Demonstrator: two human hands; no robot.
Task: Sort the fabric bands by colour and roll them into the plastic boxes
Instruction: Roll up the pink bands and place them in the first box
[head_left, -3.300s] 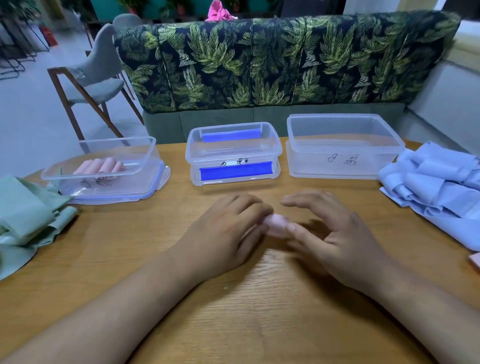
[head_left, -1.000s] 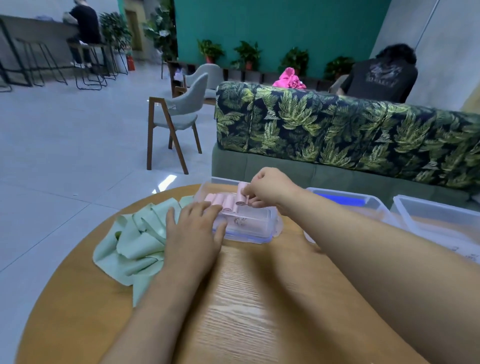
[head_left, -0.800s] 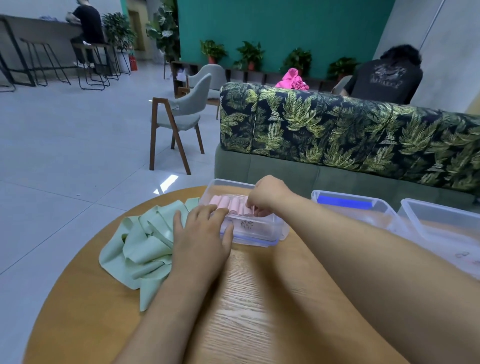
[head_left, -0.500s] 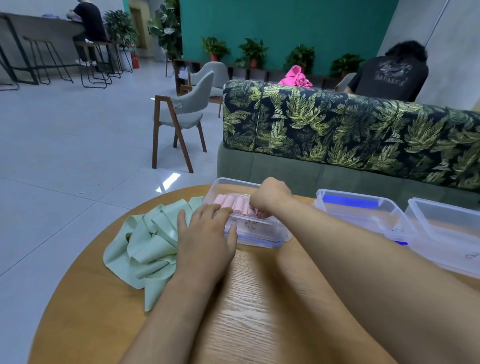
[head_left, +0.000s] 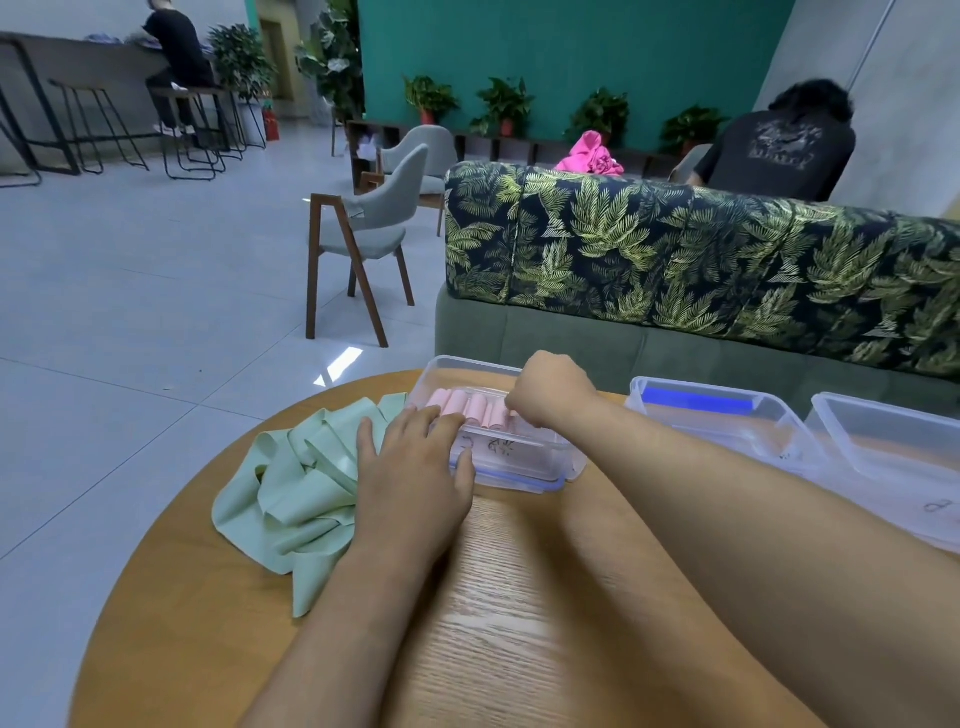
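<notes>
A clear plastic box (head_left: 519, 464) at the table's far left holds a row of pink rolled bands (head_left: 464, 404). My right hand (head_left: 551, 387) is down inside this box at the right end of the row. Its fingers curl round a pink roll that is mostly hidden beneath them. My left hand (head_left: 411, 475) lies flat with straight fingers, touching the box's near left corner. A heap of loose pale green bands (head_left: 296, 483) lies left of that hand. The middle clear box (head_left: 727, 423) holds a blue band (head_left: 696, 402). A third clear box (head_left: 893, 449) stands at the right.
The round wooden table (head_left: 519, 623) drops off close to the left of the green heap. A leaf-patterned sofa (head_left: 675, 260) runs just behind the boxes. A grey chair (head_left: 363, 234) stands on the tiled floor further back, and a person sits beyond the sofa.
My hands left the table's middle. My right hand carried the pink roll to the left box and lowered it into the row, while my left hand settled against the box.
</notes>
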